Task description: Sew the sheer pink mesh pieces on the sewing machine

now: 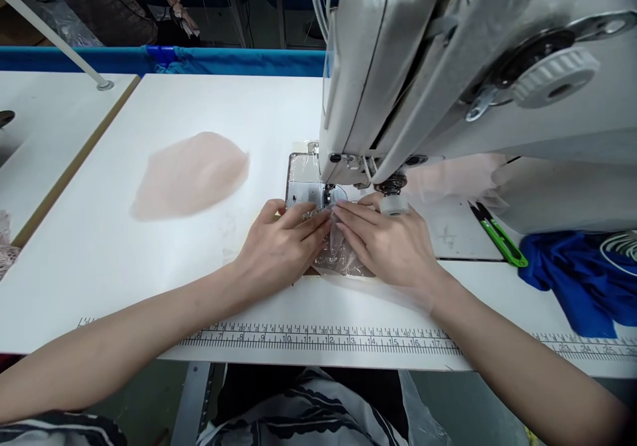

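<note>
White tabletop (271,111), pink fabric (194,179), green snips (503,240), blue cloth (572,277)

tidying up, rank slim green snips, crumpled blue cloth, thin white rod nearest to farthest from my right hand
1. Green snips: to the right of the right hand
2. Blue cloth: farther right
3. White rod: far back left

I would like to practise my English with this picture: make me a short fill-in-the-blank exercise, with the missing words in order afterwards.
1. The left hand and the right hand touch sheer fabric at a white ____ machine.
2. The green-handled thread snips lie to the ____ of both hands.
3. The crumpled cloth near these snips is coloured ____.
4. A rounded pink fabric piece lies to the ____ of both hands.

Missing words: sewing; right; blue; left.
</note>
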`<control>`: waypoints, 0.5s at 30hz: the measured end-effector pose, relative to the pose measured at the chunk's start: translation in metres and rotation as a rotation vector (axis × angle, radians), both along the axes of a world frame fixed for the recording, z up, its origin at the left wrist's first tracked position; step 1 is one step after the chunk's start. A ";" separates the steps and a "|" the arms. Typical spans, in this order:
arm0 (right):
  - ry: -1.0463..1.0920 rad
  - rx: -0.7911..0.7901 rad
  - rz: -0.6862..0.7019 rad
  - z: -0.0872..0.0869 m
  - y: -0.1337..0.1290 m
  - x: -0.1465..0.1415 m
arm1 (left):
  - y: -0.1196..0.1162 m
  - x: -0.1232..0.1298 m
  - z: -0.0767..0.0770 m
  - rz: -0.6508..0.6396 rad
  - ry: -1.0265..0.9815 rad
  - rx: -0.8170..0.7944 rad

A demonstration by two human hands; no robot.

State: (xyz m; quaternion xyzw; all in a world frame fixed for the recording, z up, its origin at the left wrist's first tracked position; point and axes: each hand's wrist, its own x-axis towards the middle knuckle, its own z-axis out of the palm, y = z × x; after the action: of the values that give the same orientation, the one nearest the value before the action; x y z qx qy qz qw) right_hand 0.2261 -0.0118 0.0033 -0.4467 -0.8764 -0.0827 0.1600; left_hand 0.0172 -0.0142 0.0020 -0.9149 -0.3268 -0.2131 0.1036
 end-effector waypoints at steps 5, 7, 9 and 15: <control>-0.042 -0.061 -0.026 -0.004 0.003 -0.002 | -0.004 0.002 0.000 0.026 0.025 0.019; -0.051 -0.058 -0.029 -0.004 0.003 -0.001 | -0.006 0.003 0.000 0.050 0.055 0.053; -0.060 -0.047 -0.035 -0.004 0.004 -0.001 | -0.007 0.003 0.000 0.066 0.081 0.079; -0.054 -0.041 -0.045 -0.005 0.006 -0.002 | -0.004 0.003 0.000 0.070 0.090 0.065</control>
State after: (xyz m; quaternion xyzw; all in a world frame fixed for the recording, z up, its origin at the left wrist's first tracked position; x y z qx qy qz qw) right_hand 0.2237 -0.0056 -0.0013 -0.4671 -0.8716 -0.0803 0.1250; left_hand 0.0205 -0.0184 0.0016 -0.9078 -0.3465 -0.1782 0.1552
